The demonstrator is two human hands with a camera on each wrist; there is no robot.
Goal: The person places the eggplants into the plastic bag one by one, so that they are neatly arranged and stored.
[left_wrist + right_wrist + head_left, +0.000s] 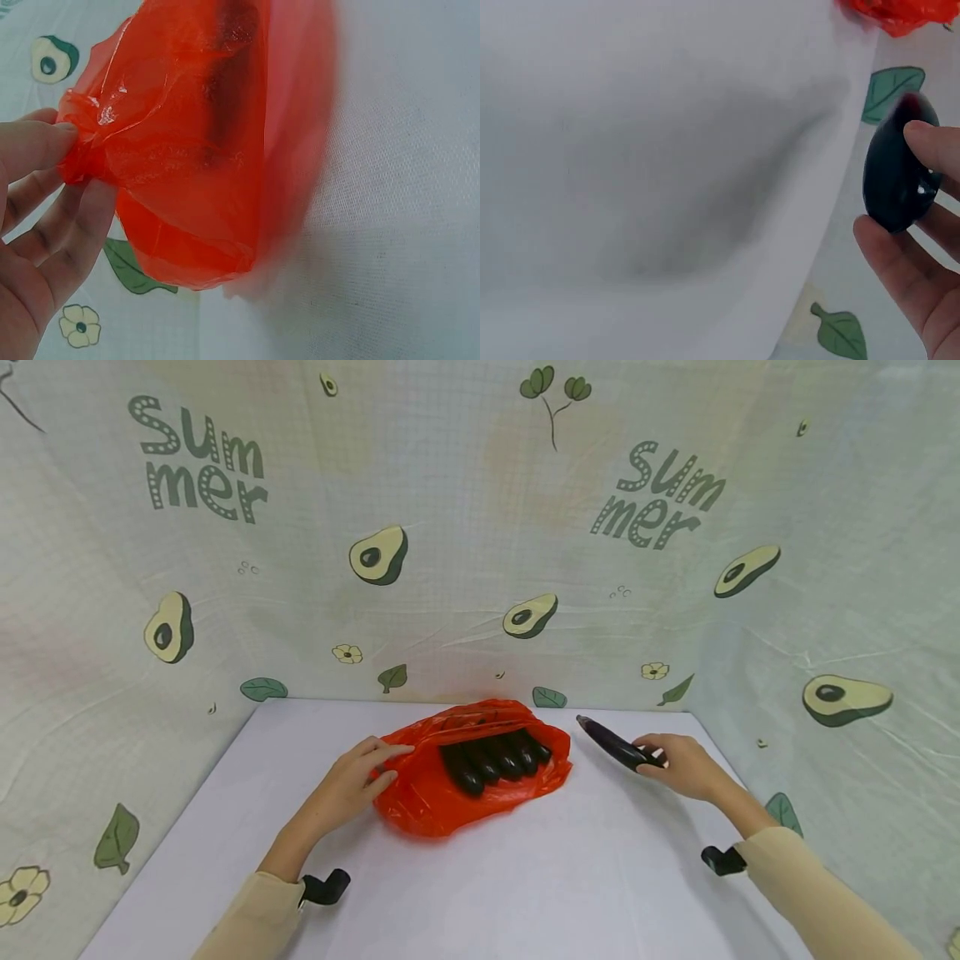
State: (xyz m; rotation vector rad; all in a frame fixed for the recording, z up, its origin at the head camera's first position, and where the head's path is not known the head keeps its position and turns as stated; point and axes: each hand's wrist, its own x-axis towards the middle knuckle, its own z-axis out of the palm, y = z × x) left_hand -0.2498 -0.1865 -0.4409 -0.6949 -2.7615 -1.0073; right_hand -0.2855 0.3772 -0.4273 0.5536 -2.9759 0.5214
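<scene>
A red plastic bag [442,810] lies on its side in the middle of the table, its mouth towards the front right. Several dark eggplants [495,756] lie side by side in it, their rounded ends showing. My left hand [352,781] pinches the gathered edge of the bag at its left side; the left wrist view shows the bunched film between thumb and fingers. To the right of the bag, my right hand [686,766] grips one eggplant [611,743] by its rounded end. That eggplant is raised above the table, its stem end pointing to the back left.
The white table [525,893] meets a hanging cloth [465,485] printed with avocados, leaves and lettering at the back and both sides. A black wrist camera [326,887] sits on the left sleeve, another black camera [723,860] on the right.
</scene>
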